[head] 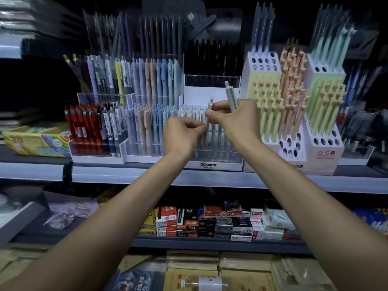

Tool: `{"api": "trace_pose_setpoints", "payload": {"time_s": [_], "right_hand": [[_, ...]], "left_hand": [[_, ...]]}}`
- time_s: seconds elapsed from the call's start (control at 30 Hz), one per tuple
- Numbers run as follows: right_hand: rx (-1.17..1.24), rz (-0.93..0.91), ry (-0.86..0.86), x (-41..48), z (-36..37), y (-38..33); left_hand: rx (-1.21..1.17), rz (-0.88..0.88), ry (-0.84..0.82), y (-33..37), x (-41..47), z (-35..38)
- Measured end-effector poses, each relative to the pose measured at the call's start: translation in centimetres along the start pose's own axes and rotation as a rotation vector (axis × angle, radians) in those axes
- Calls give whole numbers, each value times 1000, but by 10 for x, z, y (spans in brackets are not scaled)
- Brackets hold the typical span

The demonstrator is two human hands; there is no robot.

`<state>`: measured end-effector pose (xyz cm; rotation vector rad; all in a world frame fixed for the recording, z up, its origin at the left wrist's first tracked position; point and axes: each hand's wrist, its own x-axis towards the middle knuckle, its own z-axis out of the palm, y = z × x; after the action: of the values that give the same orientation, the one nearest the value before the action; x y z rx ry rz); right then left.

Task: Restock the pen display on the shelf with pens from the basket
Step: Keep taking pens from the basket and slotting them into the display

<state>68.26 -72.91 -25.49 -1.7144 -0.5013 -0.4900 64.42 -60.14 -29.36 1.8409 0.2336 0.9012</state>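
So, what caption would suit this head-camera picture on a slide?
Left hand pinches a pale pen at the front row of the clear display; right hand grips a second pale pen, upright.

Dim store aisle, weak light, upper rear nearly black. Grey metal shelf with a pale front rail runs across at mid-height. Dark grey lower shelf beneath carries stacked small boxes in red, black and white. Plastic packets lie at its left. Brown cartons along the bottom. Yellow printed box at the shelf's left end, left edge of view blurred
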Motion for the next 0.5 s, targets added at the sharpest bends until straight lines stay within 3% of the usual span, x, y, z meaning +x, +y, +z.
{"api": "trace_pose_setpoints", "payload": {"time_s": [0.5], "right_hand": [[22, 118, -9, 5, 14, 28]], "left_hand": [[306, -146, 151, -1, -14, 23]]}}
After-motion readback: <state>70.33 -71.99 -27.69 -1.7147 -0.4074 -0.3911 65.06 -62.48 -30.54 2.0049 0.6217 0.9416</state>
